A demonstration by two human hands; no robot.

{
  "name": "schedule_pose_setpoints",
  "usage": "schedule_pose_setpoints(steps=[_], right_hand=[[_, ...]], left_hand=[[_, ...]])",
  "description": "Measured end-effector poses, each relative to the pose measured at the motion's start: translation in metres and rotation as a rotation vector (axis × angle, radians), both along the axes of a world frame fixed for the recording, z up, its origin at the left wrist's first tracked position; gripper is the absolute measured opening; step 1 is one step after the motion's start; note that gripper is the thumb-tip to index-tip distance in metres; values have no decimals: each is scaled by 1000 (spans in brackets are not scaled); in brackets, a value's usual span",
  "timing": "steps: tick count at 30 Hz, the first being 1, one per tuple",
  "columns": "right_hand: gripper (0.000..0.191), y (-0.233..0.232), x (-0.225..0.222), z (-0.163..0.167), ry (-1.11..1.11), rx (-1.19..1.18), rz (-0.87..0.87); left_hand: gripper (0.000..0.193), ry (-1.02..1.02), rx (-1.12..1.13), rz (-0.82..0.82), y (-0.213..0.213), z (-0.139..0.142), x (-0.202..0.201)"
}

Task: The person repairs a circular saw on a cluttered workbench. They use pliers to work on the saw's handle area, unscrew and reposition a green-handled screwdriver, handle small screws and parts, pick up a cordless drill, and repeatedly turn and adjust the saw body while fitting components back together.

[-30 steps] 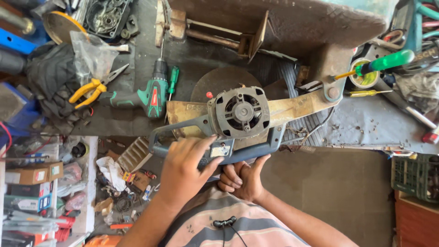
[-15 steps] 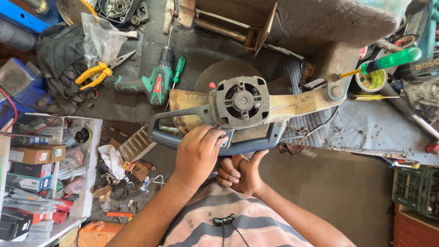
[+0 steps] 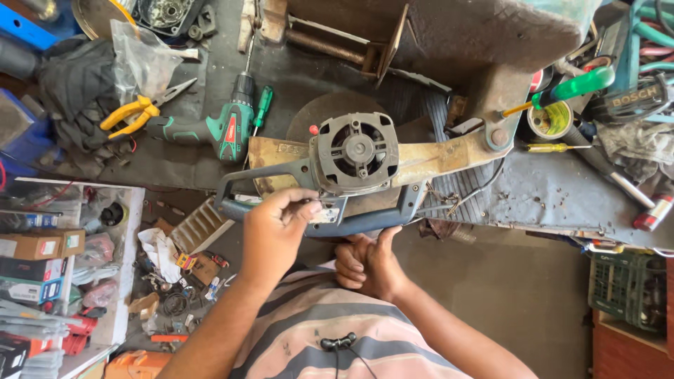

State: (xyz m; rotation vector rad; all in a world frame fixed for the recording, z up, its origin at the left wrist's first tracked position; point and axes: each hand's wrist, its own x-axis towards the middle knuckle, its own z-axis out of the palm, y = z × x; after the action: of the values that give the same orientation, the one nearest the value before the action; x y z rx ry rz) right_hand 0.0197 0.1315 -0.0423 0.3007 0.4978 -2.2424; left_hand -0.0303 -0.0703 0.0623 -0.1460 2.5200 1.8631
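left hand (image 3: pixel 277 228): pinching power tool (image 3: pixel 337 175) body | right hand (image 3: pixel 368 263): gripping handle underneath

you wear a short-sleeved striped shirt (image 3: pixel 330 330), broad bands of pale pink and grey running across chest and shoulders. a small black clip with a thin black cable (image 3: pixel 339 345) hangs at its front. your forearms are bare.

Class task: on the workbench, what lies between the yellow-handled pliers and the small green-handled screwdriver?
In the head view, a green-and-black cordless drill lies between the yellow-handled pliers and the small green-handled screwdriver.
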Motion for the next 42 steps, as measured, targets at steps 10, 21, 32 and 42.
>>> schedule_pose_setpoints(steps=[10, 21, 32, 42], right_hand=[[48, 49, 14, 88, 389, 423, -73], [65, 4, 9, 134, 227, 126, -198], [61, 10, 12, 123, 416, 209, -206], [51, 28, 18, 115, 893, 550, -79]], left_hand=[[17, -364, 694, -9, -12, 8, 47], [16, 179, 8, -173, 8, 54, 75], [14, 254, -56, -172, 20, 48, 70], [16, 196, 23, -170, 25, 43, 73]])
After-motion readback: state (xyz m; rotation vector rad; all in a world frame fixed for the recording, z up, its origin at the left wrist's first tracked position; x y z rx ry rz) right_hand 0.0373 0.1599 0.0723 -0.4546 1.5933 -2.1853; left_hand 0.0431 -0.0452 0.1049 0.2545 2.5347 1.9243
